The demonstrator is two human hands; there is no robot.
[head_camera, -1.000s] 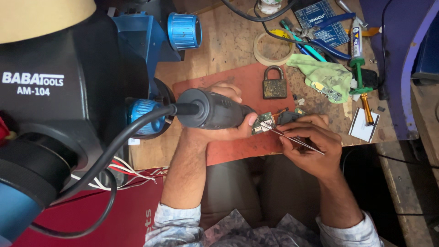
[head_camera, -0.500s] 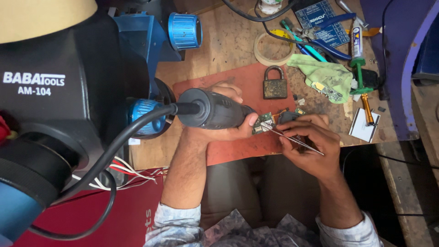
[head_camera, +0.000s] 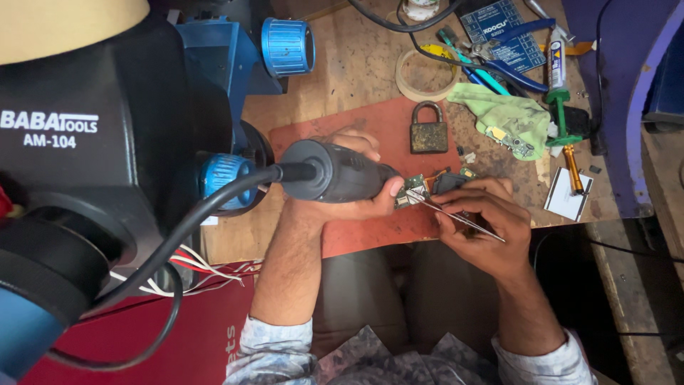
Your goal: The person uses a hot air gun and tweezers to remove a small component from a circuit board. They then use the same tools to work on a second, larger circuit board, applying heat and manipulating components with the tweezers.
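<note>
We close the right hand (head_camera: pixel 479 222) on the tweezers (head_camera: pixel 456 217), tips at the small circuit board (head_camera: pixel 412 191) on the red mat (head_camera: pixel 370 224). The left hand (head_camera: pixel 342 203) wraps the corded dark handpiece (head_camera: pixel 335 171); we should brace both wrists on the surface (head_camera: pixel 356 78) and keep its nozzle steady just beside the board. Beyond lies a padlock (head_camera: pixel 428 130).

1 head camera, looking steeply down, close over workbench (head_camera: pixel 356 78); microscope (head_camera: pixel 92 142) crowds left foreground.
</note>
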